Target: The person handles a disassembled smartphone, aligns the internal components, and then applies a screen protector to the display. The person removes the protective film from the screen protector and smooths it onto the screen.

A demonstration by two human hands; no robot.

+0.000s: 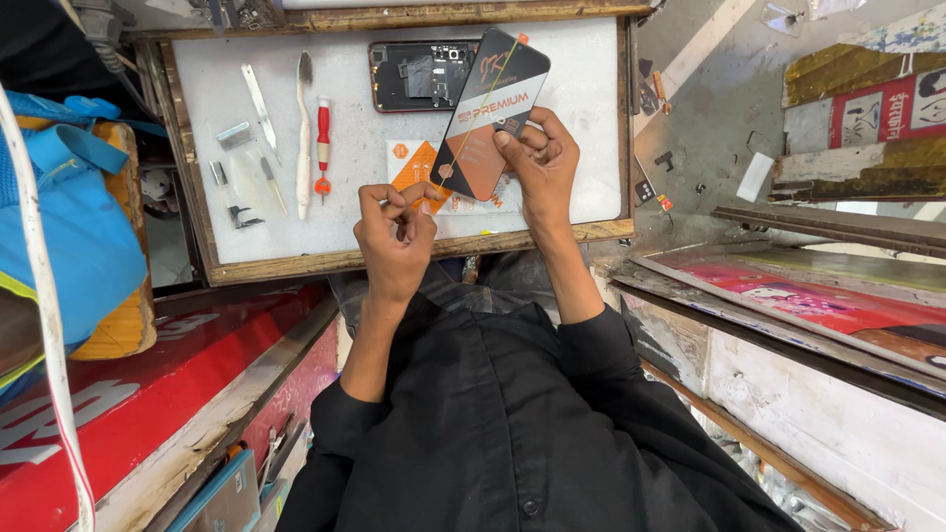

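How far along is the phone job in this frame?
Done: the red-framed phone with its back off lies opened on the white worktop, insides exposed. In hand: the right hand holds a flat black-and-orange packet above the worktop, while the left hand pinches something thin at its lower edge. Left: the phone is not closed; the red-handled screwdriver, white brush and metal tweezers lie untouched.

both arms extend forward from the torso in black sleeves pushed back to the elbow, forearms bare. left hand (394, 236): fingers curled inward, thumb and index fingertips pinched together above the knuckles, wrist straight. right hand (540, 163): raised higher and further forward than the left, fingers bent and closed in a grip, thumb side toward the left hand, wrist slightly flexed
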